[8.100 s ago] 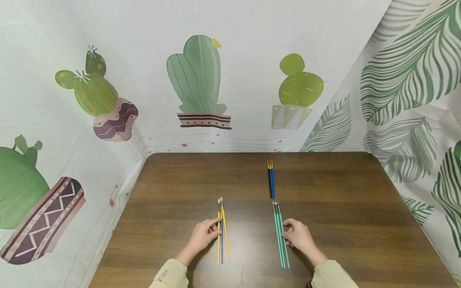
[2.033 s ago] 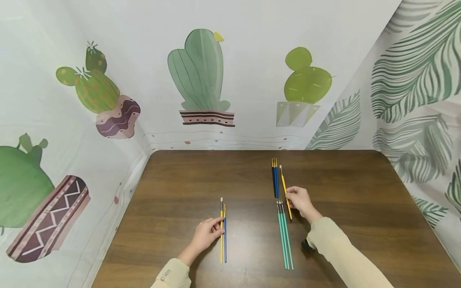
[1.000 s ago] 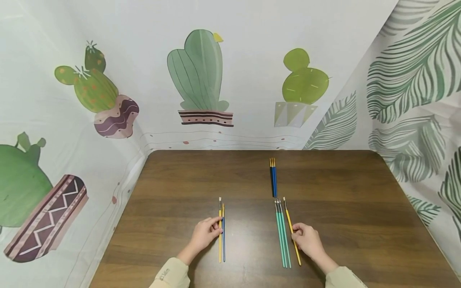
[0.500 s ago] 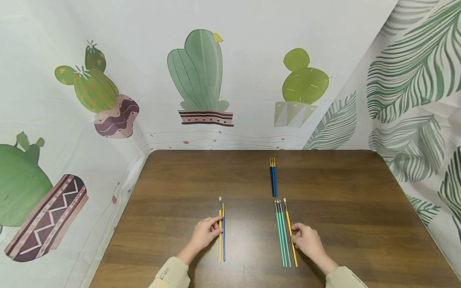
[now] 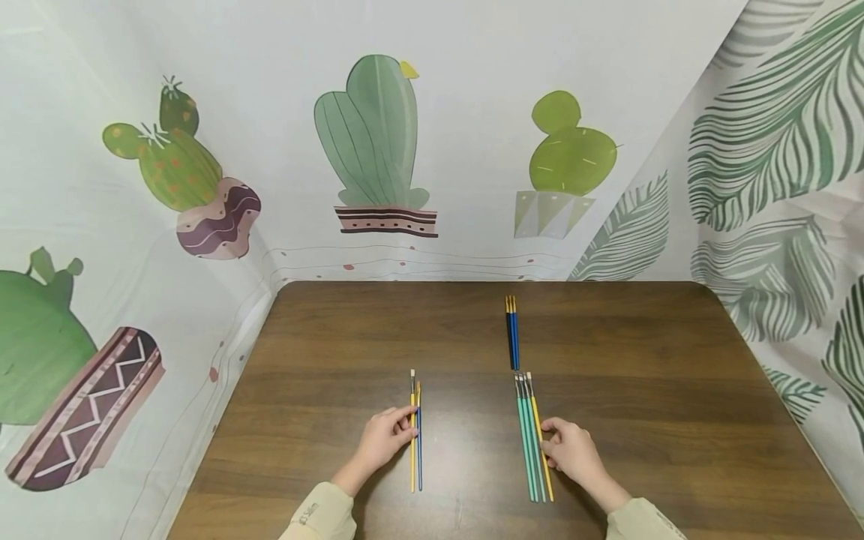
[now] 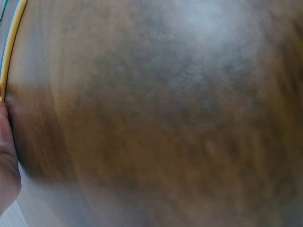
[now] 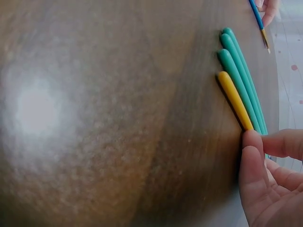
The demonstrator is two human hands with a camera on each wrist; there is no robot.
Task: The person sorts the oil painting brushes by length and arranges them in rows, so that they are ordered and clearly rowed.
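My left hand [image 5: 386, 439] pinches a yellow-handled paintbrush [image 5: 412, 472] on the table, its bristles pointing away. Close along its right side lies a blue paintbrush [image 5: 420, 469]; the fingertips reach its handle, and whether they grip it too I cannot tell. Another yellow paintbrush [image 5: 548, 476] is between the thumb and fingers of my right hand [image 5: 570, 450]. It lies beside three teal paintbrushes [image 5: 529, 457], against the rightmost one. In the right wrist view, the thumb and finger pinch the yellow handle [image 7: 233, 97], with the teal handles [image 7: 236, 78] alongside.
Several dark and blue paintbrushes [image 5: 512, 337] lie together beyond the teal ones, bristles toward the table's back edge. The brown wooden table [image 5: 324, 337] meets a white cactus-print cloth [image 5: 472, 150]. The left wrist view shows mostly blurred table.
My right hand carried one yellow paintbrush from the left group past the back brushes, then drew it near. Over the last second it slid left against the teal ones. My left hand stayed put.
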